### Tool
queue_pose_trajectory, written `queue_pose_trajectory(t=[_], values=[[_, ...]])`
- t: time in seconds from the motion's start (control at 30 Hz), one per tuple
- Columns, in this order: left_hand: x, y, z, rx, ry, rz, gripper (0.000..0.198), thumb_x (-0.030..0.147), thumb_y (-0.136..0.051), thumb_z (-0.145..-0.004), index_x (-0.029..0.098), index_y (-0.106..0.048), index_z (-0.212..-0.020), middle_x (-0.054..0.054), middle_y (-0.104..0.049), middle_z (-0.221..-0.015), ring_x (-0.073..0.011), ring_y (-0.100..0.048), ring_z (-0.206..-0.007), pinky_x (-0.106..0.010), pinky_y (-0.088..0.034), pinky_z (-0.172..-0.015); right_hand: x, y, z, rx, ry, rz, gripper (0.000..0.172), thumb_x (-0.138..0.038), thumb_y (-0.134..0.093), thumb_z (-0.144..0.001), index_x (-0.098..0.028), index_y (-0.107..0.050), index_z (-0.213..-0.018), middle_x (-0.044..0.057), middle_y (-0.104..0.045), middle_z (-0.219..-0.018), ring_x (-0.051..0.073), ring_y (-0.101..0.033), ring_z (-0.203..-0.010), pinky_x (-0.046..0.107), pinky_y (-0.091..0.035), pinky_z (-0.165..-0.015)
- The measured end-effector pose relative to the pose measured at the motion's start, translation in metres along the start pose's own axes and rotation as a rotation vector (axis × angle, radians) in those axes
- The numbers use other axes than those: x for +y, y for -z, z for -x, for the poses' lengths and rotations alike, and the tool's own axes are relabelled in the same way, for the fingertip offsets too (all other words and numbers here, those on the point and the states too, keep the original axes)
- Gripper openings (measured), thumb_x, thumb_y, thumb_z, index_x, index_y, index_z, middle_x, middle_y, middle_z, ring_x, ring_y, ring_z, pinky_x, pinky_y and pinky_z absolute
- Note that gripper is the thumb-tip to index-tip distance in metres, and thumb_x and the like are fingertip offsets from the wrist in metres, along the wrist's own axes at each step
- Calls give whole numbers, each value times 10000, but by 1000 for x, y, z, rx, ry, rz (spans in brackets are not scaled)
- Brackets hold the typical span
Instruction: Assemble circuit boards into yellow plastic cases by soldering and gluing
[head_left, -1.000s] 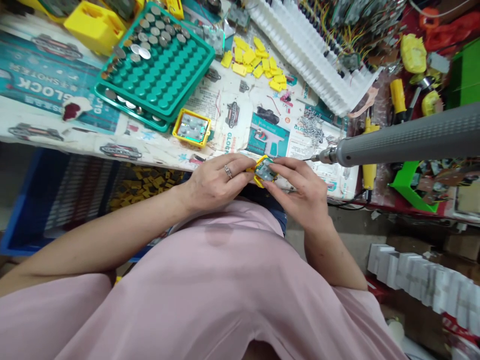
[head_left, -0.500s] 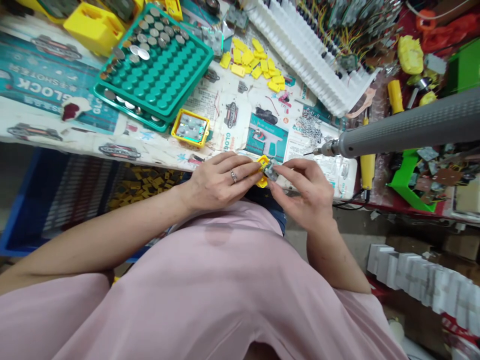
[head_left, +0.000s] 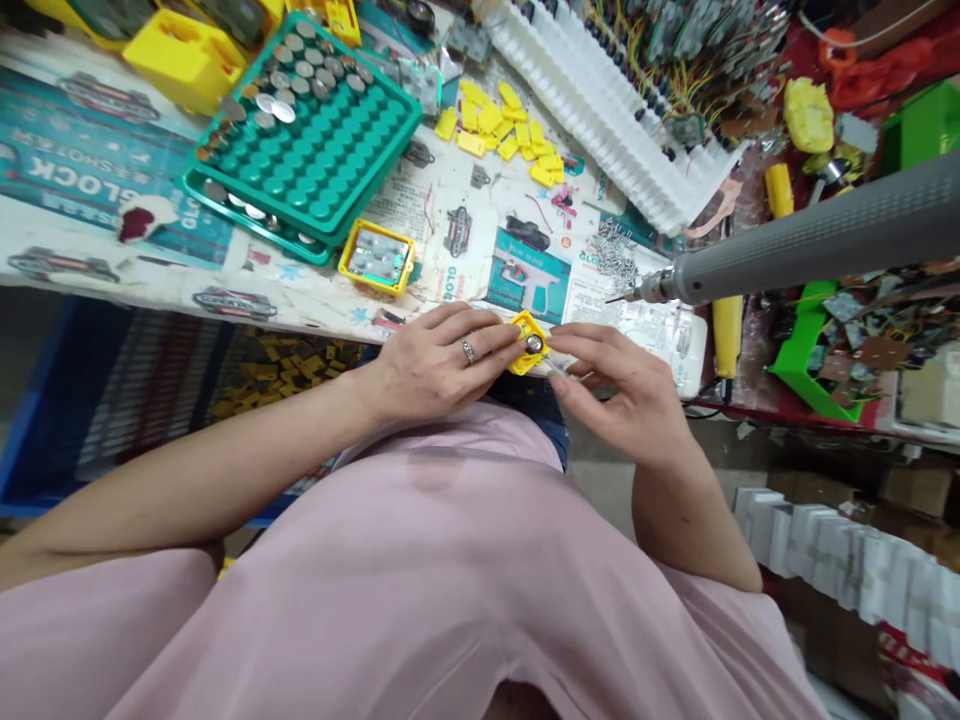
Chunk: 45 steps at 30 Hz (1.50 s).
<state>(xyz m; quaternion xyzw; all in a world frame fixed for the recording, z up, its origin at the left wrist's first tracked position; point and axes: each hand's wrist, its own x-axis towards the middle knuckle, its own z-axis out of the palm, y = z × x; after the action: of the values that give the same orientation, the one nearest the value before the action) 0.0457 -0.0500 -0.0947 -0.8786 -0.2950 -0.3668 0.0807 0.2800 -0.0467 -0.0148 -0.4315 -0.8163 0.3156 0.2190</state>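
At the table's front edge my left hand (head_left: 442,362), with a ring on it, grips a small yellow plastic housing (head_left: 528,325) between its fingers. Inside the housing a round, shiny metal part with a dark rim (head_left: 534,343) shows. My right hand (head_left: 622,385) is just right of the housing, its thumb and fingers around a small greyish part (head_left: 561,369), seen almost edge-on; its exact kind I cannot make out. Left of the hands, a yellow case with grey parts inside (head_left: 377,257) lies on the table.
A green tray (head_left: 330,170) carries coin-like metal discs. Yellow pieces (head_left: 495,120) lie behind my hands, and loose screws (head_left: 616,250) farther right. A grey electric screwdriver (head_left: 750,265) reaches in from the right. A white foam rack (head_left: 600,120) stands behind.
My right hand has drawn slightly right, and the grey part has tilted away from the housing. The round metal part inside is now exposed. My left hand keeps its hold.
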Motion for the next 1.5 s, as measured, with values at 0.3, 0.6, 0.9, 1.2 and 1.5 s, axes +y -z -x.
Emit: queue_pose_trajectory(t=[0.3,0.6,0.9,1.2,1.5], values=[[-1,0,-3,12,-39,-74,224,206,-643,-897,146,-670,-1112,-67,-750,-1101,-204,-681,-981,-357,-568,-829,15,-17,0,-82,-246,-711,431,-323,-844,-737,-322,-717,-1149,30,-670,-1292,64,-672,-701,208,-610,-604],[2,-2,-1,7,-30,-63,164,208,-614,-920,149,-665,-1064,-81,-737,-1127,-206,-675,-1009,-369,-574,-849,-2,-24,-13,198,-3,143,297,-458,-671,-888,-230,-732,-1068,12,-732,-869,50,-538,-526,213,-483,-562],[-1,-1,4,65,-10,29,162,168,-617,-908,138,-672,-1058,-73,-761,-1094,-195,-706,-1008,-332,-611,-870,15,-41,-25,290,120,571,440,-608,-562,-917,-185,-669,-978,58,-701,-910,157,-650,-794,266,-473,-658],[0,-1,6,121,60,117,90,187,-615,-919,147,-627,-999,-124,-712,-1119,-209,-696,-997,-329,-624,-833,17,-33,-14,208,248,597,352,-455,-582,-950,-199,-659,-1180,95,-720,-1052,200,-657,-982,322,-522,-882],[4,-3,6,103,128,87,129,172,-619,-916,160,-650,-1040,-78,-696,-946,-156,-664,-819,-261,-585,-686,13,-24,-3,118,146,402,403,-344,-581,-955,-234,-567,-1343,102,-696,-1147,219,-651,-1055,394,-557,-910]])
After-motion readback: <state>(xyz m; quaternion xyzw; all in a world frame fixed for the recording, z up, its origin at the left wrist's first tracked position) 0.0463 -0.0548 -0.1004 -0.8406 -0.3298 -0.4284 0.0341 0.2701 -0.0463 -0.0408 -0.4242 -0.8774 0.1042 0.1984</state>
